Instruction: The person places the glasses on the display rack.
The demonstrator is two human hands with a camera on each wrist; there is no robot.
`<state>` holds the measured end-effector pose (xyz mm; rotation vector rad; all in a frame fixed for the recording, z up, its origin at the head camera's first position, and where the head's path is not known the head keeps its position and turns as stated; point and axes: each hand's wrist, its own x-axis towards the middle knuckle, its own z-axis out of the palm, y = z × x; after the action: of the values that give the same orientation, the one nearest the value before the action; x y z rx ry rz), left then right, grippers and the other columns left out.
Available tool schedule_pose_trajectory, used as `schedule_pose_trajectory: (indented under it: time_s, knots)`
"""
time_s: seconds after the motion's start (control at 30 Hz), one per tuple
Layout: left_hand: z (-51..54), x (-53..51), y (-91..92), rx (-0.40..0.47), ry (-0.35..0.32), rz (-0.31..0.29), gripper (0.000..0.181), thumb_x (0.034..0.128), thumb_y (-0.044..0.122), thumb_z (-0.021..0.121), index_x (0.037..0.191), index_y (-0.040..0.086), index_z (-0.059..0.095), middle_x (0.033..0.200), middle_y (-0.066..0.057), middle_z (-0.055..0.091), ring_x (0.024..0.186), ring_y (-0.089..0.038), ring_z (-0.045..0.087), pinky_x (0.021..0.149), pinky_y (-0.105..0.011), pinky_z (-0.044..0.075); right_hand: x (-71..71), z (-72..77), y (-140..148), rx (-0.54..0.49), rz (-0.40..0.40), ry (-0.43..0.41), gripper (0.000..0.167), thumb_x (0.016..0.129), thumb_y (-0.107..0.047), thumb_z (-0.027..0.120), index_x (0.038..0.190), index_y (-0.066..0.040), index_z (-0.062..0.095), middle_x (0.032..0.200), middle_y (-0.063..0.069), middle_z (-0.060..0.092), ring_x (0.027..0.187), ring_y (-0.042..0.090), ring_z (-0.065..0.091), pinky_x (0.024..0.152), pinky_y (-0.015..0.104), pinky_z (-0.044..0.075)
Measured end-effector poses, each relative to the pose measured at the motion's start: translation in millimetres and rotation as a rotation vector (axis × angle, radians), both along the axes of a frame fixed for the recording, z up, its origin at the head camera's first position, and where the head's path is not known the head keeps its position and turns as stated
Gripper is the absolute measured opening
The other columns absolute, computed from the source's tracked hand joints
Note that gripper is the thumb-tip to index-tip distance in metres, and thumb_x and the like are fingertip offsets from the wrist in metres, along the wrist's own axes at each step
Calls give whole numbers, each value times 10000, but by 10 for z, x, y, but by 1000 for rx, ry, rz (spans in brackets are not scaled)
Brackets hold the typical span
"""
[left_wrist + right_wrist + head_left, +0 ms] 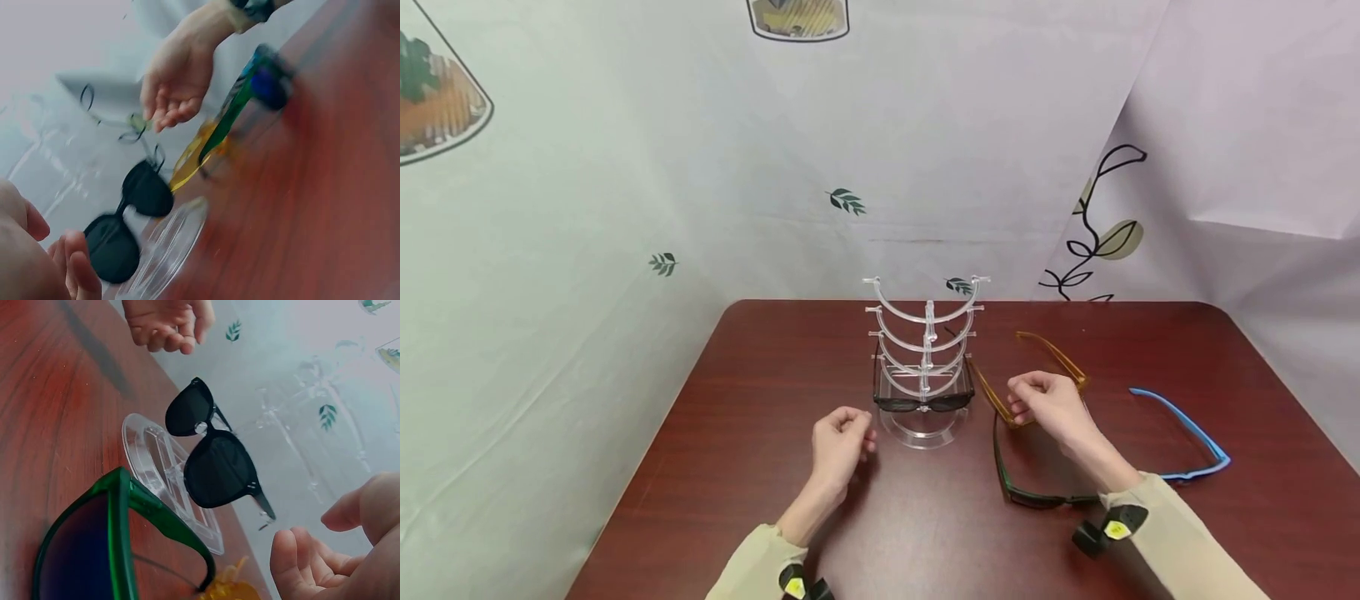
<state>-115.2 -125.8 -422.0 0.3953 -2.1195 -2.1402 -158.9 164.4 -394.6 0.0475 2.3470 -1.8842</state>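
A clear glasses stand (928, 337) with several curved tiers rises from the dark red table. On its lowest tier sits a pair of black sunglasses (922, 404), lenses facing me. Left of the stand, near the sunglasses, my left hand (838, 442) hovers with loosely curled fingers and nothing in them. My right hand (1051, 407) hangs to the right of the stand, above the orange glasses (1063, 360) and the green-framed sunglasses (119, 519); its fingers are loosely bent and hold nothing. Both hands are apart from the black sunglasses in the right wrist view.
Blue-framed glasses (1187, 425) lie on the table (737, 400) at the right, partly behind my right forearm. The orange and green pairs overlap near the stand's right side. A pale printed cloth (760, 150) hangs along the table's back and sides.
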Motion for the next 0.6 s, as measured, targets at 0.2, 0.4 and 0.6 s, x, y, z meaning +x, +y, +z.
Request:
schedule_pose_trajectory:
  time_s: [0.2,0.4,0.6]
  knots:
    - [53,221,199,55,8,-162,100,850,-46,553,908,-90,622,656,-73,661,493,-103,593,406,-173,417,170,89,220,29,-25,41,331,1020,-132,584,1171,163,573,860,139,664,710,177,655,632,314,597]
    - [62,309,353,69,-15,-246,85,871,-40,561,915,-78,623,699,-142,692,521,-121,638,402,-185,436,344,128,432,15,-81,60,336,1018,-145,592,1161,158,576,830,45,676,717,154,654,621,305,595]
    - [68,325,546,92,-14,-317,71,879,-36,578,918,-77,621,746,-195,706,549,-156,679,394,-178,448,490,128,662,34,-121,73,363,1015,-205,608,1136,137,593,823,27,685,706,136,659,623,308,599]
